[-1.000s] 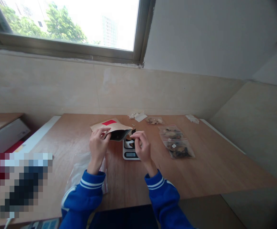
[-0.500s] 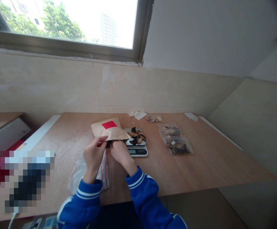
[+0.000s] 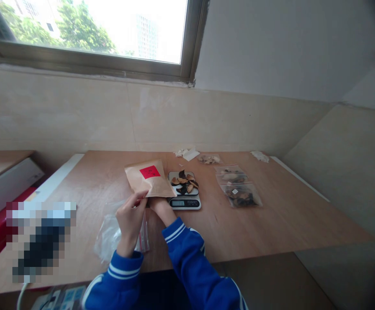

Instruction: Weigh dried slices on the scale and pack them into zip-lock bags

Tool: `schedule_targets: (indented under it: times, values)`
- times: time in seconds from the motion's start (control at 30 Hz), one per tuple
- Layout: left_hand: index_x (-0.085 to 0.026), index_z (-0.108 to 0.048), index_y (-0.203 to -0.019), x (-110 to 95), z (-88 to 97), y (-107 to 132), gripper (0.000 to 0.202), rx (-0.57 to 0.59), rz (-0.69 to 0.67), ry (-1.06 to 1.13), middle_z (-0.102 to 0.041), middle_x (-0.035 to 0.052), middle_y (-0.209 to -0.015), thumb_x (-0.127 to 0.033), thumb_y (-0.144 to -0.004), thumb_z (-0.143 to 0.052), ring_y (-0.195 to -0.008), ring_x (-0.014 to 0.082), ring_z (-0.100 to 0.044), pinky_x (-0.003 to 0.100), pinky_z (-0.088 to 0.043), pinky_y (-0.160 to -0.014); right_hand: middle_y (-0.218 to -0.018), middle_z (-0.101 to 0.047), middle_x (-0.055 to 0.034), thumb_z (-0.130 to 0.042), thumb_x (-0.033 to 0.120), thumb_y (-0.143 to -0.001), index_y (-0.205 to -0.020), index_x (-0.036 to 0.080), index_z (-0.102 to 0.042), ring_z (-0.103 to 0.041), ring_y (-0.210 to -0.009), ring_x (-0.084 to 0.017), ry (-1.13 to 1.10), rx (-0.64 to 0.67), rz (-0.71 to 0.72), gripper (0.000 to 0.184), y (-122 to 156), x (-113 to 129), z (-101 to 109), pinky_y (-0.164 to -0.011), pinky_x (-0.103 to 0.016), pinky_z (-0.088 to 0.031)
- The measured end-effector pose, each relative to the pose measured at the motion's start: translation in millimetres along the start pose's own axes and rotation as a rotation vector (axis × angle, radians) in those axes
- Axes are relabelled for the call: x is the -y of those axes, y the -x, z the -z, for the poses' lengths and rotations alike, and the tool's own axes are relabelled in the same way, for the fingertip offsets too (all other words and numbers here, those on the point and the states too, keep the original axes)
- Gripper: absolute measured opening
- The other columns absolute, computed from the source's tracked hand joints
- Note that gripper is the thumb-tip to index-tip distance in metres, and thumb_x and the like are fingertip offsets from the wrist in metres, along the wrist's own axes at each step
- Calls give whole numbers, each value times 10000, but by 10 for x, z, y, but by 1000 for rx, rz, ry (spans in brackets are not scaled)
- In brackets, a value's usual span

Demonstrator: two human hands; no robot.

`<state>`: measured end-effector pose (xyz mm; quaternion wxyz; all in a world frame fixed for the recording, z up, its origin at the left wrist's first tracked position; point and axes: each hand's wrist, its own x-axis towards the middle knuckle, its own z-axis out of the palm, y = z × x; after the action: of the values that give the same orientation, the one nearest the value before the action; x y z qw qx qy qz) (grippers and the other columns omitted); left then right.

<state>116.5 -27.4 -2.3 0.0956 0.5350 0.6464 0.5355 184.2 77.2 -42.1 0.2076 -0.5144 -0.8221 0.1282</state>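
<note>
A brown paper bag [image 3: 139,183] with a red label is tilted above the table, its mouth toward me. My left hand [image 3: 130,218] pinches the near edge of that mouth. My right hand [image 3: 161,208] reaches inside; its fingers are hidden by the paper. Just right of the bag sits a white kitchen scale [image 3: 194,204] with a lit display, and dark-edged dried slices [image 3: 187,181] lie on its platform. Clear plastic zip bags [image 3: 105,234] lie flat under and beside my left hand.
On the right are zip bags [image 3: 239,193] of dried pieces, with a smaller bag of pale pieces [image 3: 210,159] farther back. White scraps [image 3: 190,153] lie near the wall. A pixelated dark object [image 3: 42,237] with a cable is at left.
My right hand has gone deeper into the paper bag, its wrist now lower and farther left. The bag's front edge has dropped slightly, and more of the scale shows.
</note>
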Motion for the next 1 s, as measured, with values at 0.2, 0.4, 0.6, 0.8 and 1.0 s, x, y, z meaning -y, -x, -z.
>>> schedule_targets:
  times: [0.2,0.4,0.6,0.8,1.0]
  values:
    - [-284,-768,-917,-16,9,36,201,-16,-17,-3,-763,-16,-823,-370,-822,-612,-698,171,-696,274,-492,-668,-1464,-478,-134,-490,118,-942,-1320,161,-572,-444,-1371,-277,23,134,10,389,61,47,116,-1185,-443,-274]
    - [-279,-770,-913,-8,83,-52,204,-45,-12,10,-764,-10,-840,-377,-804,-628,-706,172,-698,271,-496,-675,-1486,-462,-131,-457,88,-944,-1432,138,-442,-449,-1367,-230,-145,58,121,491,437,126,411,-1161,-381,-335]
    - [-280,-768,-913,-20,69,-102,206,-26,4,-21,-761,-10,-808,-386,-802,-631,-690,171,-698,268,-497,-669,-1290,-647,-75,-392,27,-930,-1305,218,-598,-598,-1210,-195,-321,-118,82,469,968,87,569,-1045,-334,-481]
    - [-276,-763,-920,-62,46,-222,213,-21,1,-56,-757,-5,-791,-387,-813,-617,-698,176,-700,268,-485,-662,-1251,-675,-43,-449,151,-966,-1212,259,-669,-617,-1186,-183,-471,-380,65,347,1088,7,627,-1040,-360,-503]
    - [-293,-759,-948,-84,88,-369,208,-46,13,-103,-750,-15,-802,-361,-813,-616,-735,173,-698,267,-466,-656,-1038,-728,-76,-510,297,-966,-1027,217,-703,-678,-1000,-200,-618,-650,-11,217,1241,-101,722,-913,-352,-548]
